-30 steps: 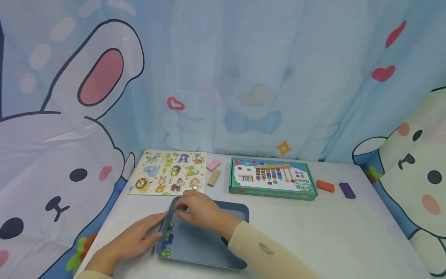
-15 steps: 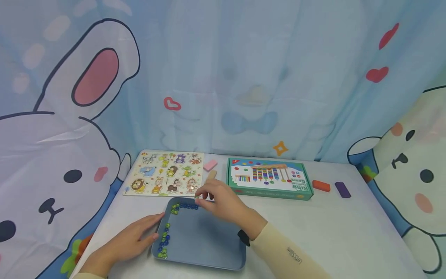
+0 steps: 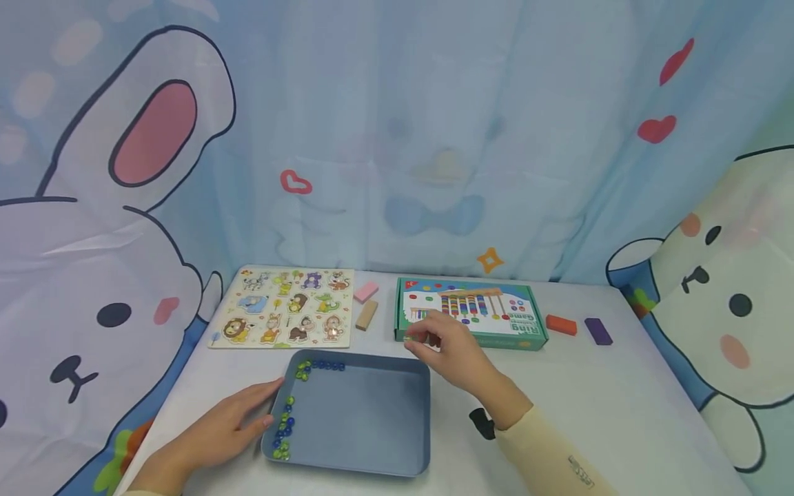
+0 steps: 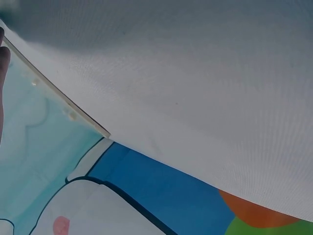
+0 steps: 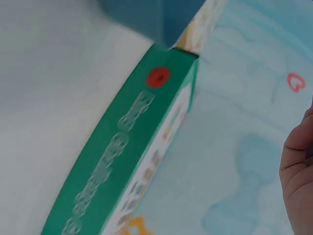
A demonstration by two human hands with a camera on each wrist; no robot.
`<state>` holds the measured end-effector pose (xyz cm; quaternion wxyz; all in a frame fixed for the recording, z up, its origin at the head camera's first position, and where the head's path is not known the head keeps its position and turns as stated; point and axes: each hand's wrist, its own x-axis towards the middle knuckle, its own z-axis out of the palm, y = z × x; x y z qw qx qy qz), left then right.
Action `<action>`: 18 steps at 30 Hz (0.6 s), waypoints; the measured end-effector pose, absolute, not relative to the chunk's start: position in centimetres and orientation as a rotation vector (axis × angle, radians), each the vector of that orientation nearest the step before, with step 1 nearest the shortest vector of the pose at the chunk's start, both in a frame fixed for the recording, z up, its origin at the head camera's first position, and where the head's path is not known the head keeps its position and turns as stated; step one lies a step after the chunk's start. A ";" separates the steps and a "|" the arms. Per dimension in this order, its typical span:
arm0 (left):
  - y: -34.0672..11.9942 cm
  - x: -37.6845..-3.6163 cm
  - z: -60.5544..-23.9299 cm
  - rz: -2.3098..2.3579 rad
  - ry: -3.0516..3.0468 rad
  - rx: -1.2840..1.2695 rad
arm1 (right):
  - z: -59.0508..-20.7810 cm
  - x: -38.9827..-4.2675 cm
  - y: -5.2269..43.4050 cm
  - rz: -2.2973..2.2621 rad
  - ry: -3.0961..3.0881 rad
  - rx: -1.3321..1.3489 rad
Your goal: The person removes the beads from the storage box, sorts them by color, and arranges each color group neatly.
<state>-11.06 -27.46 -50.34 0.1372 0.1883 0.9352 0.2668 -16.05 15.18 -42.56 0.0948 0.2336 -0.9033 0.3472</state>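
Note:
A blue-grey tray [image 3: 360,420] lies on the white table. Green marbles [image 3: 303,371] and a row of blue marbles [image 3: 327,365] sit along its back left. More mixed marbles [image 3: 284,427] line its left side. My left hand [image 3: 220,424] rests beside the tray, fingers fairly straight and touching its left rim. Beyond the tray's back right corner, my right hand [image 3: 455,355] is raised before the green game box [image 3: 473,311]. Thumb and fingertips pinch a small greenish marble [image 3: 407,338], mostly hidden. In the right wrist view only part of that hand [image 5: 299,176] shows.
An animal puzzle board [image 3: 282,308] lies at the back left. Pink [image 3: 366,292] and tan [image 3: 367,315] blocks lie between it and the box. Orange [image 3: 561,325] and purple [image 3: 598,331] blocks lie right of the box. A printed curtain [image 3: 372,138] hangs behind the table.
From over the tray's back left, my right hand has moved right and past the tray, carrying a small greenish marble. The marbles it covered now show. My left hand stays at the rim.

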 end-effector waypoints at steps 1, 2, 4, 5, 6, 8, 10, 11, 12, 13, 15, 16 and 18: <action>-27.4 -11.0 -50.3 0.774 2.704 0.543 | -42.8 -15.9 15.9 1.025 -2.684 0.666; -27.4 -11.0 -50.3 0.773 2.704 0.544 | -43.0 -15.7 16.5 1.017 -2.692 0.636; -27.4 -11.0 -50.3 0.771 2.708 0.542 | -43.6 -15.4 17.7 1.008 -2.709 0.586; -27.5 -11.0 -50.3 0.769 2.711 0.539 | -43.8 -15.3 18.2 1.008 -2.724 0.568; -27.5 -10.9 -50.3 0.767 2.715 0.540 | -44.2 -15.2 18.6 1.001 -2.737 0.548; -27.6 -10.9 -50.4 0.760 2.723 0.543 | -44.8 -15.0 19.4 0.985 -2.778 0.513; -27.6 -10.9 -50.5 0.757 2.731 0.545 | -45.4 -14.7 20.0 0.964 -2.826 0.485; -27.6 -10.9 -50.5 0.757 2.734 0.546 | -45.7 -14.6 20.3 0.943 -2.856 0.466; -27.6 -10.8 -50.4 0.757 2.736 0.547 | -46.0 -14.5 20.6 0.924 -2.883 0.445; -27.5 -10.8 -50.4 0.759 2.738 0.548 | -46.4 -14.4 20.9 0.909 -2.906 0.436; -27.4 -10.8 -50.4 0.766 2.740 0.544 | -47.0 -14.3 21.4 0.875 -2.949 0.408; -27.4 -10.8 -50.3 0.766 2.741 0.543 | -47.3 -14.3 21.5 0.863 -2.967 0.394; -27.3 -10.8 -50.3 0.764 2.740 0.542 | -47.8 -14.2 21.8 0.833 -3.003 0.377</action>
